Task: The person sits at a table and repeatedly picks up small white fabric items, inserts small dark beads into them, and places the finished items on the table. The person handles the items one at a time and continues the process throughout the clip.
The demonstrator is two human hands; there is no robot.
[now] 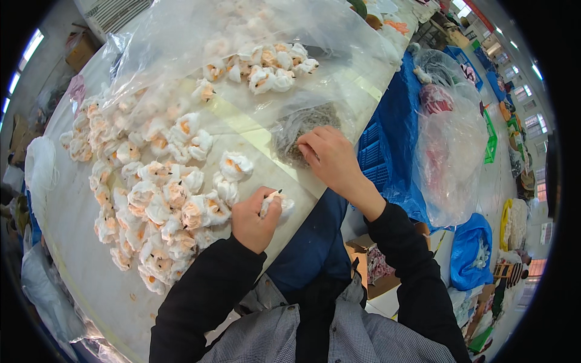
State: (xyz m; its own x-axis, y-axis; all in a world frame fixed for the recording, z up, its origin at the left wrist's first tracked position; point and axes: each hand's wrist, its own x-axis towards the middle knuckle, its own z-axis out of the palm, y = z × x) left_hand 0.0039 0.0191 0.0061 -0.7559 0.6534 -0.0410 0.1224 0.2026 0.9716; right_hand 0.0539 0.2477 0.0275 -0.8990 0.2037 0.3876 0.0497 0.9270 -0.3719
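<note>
My left hand (256, 219) is closed round a small white fluffy plush piece (282, 206), with a dark tip poking up by the thumb. Over a clear plastic bag (290, 130) of small grey-brown bits, my right hand (327, 156) has its fingers bent together at the bag's opening. What those fingers pinch, if anything, is too small to make out. Left of my hands lies a heap of similar white plush pieces (163, 206) with peach patches and small dark tips. One loose plush piece (236, 165) rests at the heap's near right side.
A large clear plastic sheet (175, 54) covers the table's far part and more plush pieces (272, 66). Right of the table (242, 145) stand blue crates (373, 157) and a big clear sack (451, 163). A blue bag (472, 251) and an open cardboard box (375, 272) sit on the floor.
</note>
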